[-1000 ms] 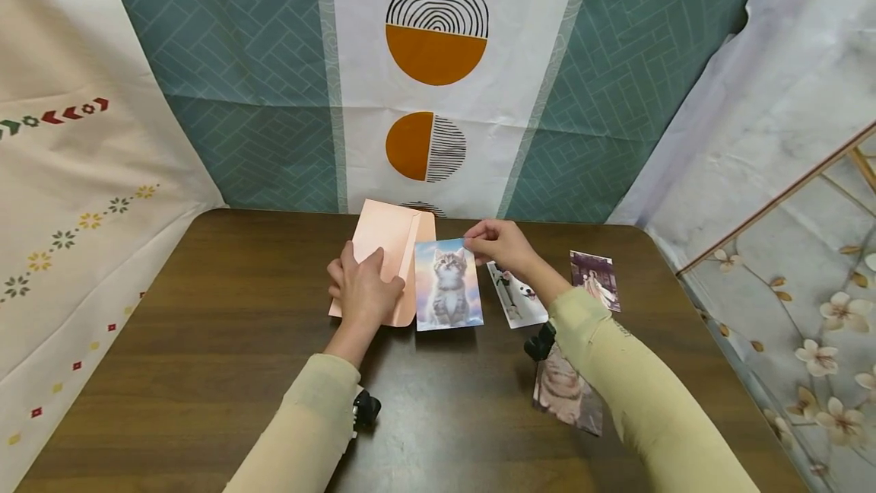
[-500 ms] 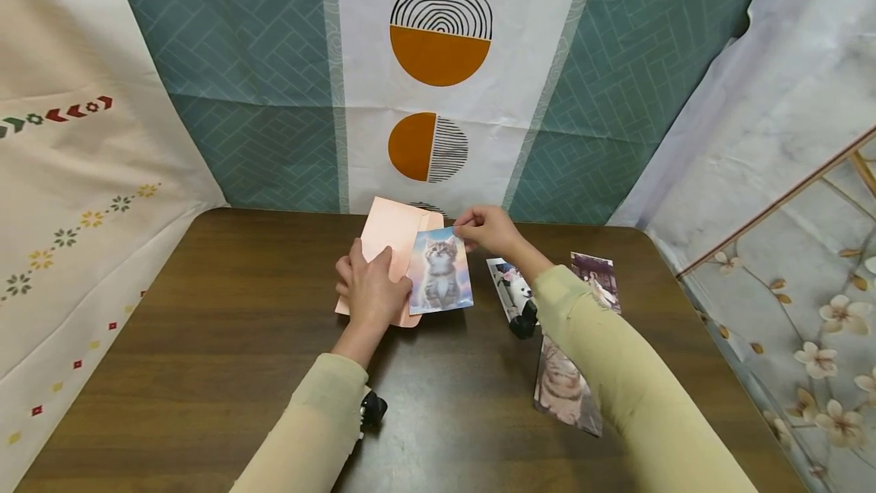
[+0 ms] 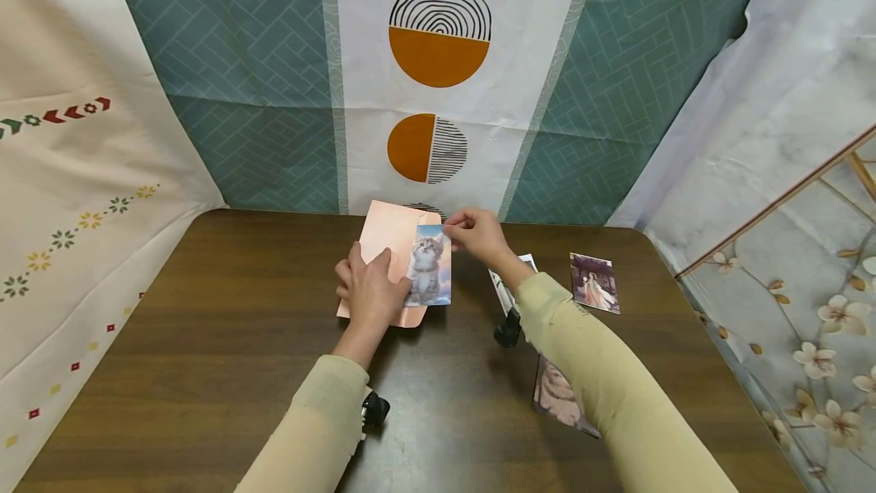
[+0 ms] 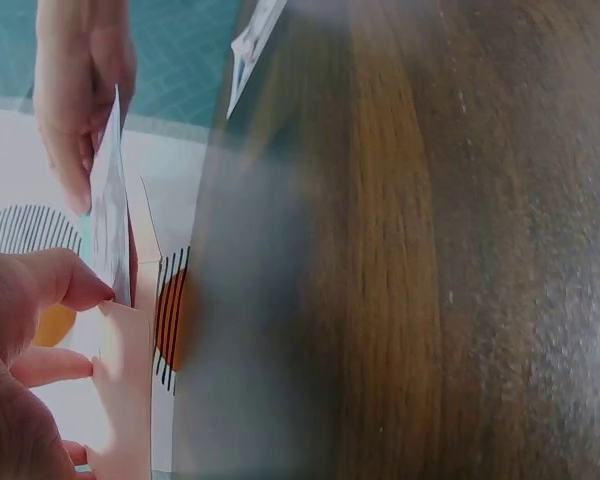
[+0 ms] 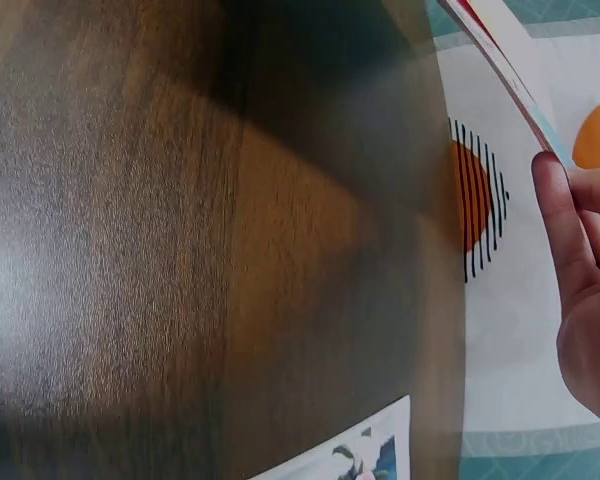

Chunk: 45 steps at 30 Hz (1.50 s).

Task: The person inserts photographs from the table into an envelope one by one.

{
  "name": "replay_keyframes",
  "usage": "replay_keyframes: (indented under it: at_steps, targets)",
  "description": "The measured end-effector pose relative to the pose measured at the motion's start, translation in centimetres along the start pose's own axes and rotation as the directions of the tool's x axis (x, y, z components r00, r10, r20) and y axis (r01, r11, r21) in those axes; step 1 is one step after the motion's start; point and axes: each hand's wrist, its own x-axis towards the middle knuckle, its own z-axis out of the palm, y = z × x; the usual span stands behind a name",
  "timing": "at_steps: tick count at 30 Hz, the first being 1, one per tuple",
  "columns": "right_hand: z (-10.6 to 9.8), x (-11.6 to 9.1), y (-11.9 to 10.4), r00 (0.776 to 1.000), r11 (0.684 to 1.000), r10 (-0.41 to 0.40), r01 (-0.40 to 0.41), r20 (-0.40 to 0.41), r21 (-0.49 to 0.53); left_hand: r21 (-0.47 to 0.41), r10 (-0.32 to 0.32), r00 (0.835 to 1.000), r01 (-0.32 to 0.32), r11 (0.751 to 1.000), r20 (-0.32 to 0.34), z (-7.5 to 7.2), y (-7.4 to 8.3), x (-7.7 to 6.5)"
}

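Note:
My left hand [image 3: 372, 287] grips a peach paper envelope [image 3: 390, 230], its thumb at the open side on the right. A photo card with a kitten on it [image 3: 427, 268] sits partly inside that opening, its left part hidden by the envelope and the thumb. My right hand [image 3: 479, 234] pinches the card's upper right corner between thumb and fingers. In the left wrist view, the card [image 4: 110, 210] enters between the envelope's [image 4: 125, 390] two layers beside the thumb. The right wrist view shows the right thumb [image 5: 552, 195] on the card's edge.
A photo of a figure in a long dress [image 3: 595, 282] lies at the right of the brown wooden table [image 3: 205, 371]. Under my right forearm, partly covered, lie a white-edged picture [image 3: 503, 291] and a cat photo [image 3: 557, 394]. Hanging patterned cloth [image 3: 274, 151] borders the table's back.
The kitten card has moved left with my right hand, from beside the envelope to partly inside it. The left hand and envelope have shifted slightly right.

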Motion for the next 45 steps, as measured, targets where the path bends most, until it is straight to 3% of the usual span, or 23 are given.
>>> replay_keyframes:
  at_steps: [6, 11, 15, 29, 38, 45]
  targets:
    - [0.1, -0.2, -0.8, 0.995, 0.993, -0.082, 0.076, -0.058, -0.095, -0.010, -0.004, 1.000, 0.004, 1.000, 0.003, 0.0, 0.3, 0.1]
    - [0.3, -0.3, -1.6, 0.993, 0.991, -0.116, 0.115, 0.001, -0.061, -0.002, -0.007, 1.000, 0.007, 1.000, -0.002, 0.0, 0.3, 0.2]
    - [0.6, -0.3, -1.4, 0.997, 0.997, -0.074, 0.075, 0.026, -0.027, -0.018, -0.013, 1.000, 0.013, 1.000, 0.002, 0.0, 0.4, 0.1]
    - [1.7, 0.4, -0.5, 1.000, 0.999, 0.010, -0.009, -0.021, 0.031, -0.089, -0.084, 0.994, 0.091, 0.992, 0.074, 0.0, 1.0, 0.2]
    - [0.3, -0.2, -0.8, 0.992, 0.964, 0.067, -0.093, 0.111, 0.250, -0.101, -0.092, 0.992, 0.101, 0.990, 0.090, -0.4, 1.0, 0.5]
    - [0.2, -0.2, -0.8, 0.986, 0.969, 0.064, -0.098, 0.154, 0.228, -0.105, -0.085, 0.993, 0.093, 0.990, 0.079, -0.5, 1.2, 0.4]
